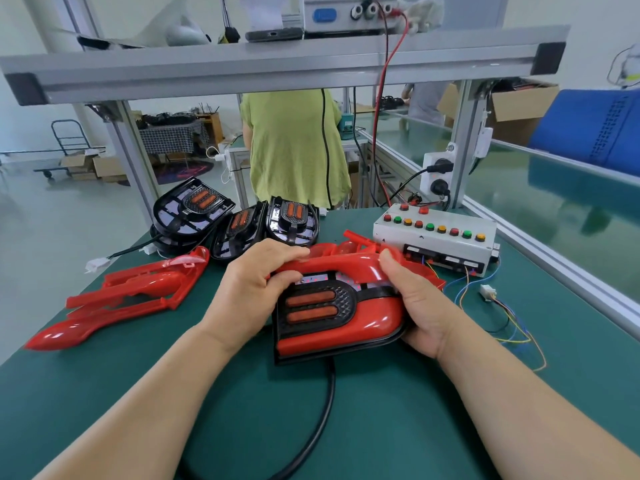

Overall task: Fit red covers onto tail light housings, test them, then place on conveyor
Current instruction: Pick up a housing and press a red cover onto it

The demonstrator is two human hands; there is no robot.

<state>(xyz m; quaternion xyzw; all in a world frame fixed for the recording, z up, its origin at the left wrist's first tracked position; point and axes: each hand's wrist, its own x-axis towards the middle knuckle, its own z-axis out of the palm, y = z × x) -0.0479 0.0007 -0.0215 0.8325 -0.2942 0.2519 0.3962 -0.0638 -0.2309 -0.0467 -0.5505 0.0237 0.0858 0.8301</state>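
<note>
Red cover [346, 327]: sits over a black housing [301, 359], mid-table on the green mat [381, 427], gripped from both sides.
Left hand [256, 285]: fingers curled over the cover's far left edge, holding it.
Right hand [415, 306]: wrapped round the cover's right end, thumb on top, palm under the side.
Cable [311, 427]: thick, black, runs from under the housing and loops toward the near edge.
Spare covers [138, 289]: red, loose pile left of the hands; one more [356, 242] just behind the held unit.
Bare housings [239, 230]: three, propped at the back left, no covers on.
Test box [436, 237]: white, rows of coloured buttons, back right; thin wires with a white plug [488, 292] beside it.
Conveyor [554, 202]: green belt past the rail on the right.
Other person [294, 143]: green shirt, standing beyond the bench.
</note>
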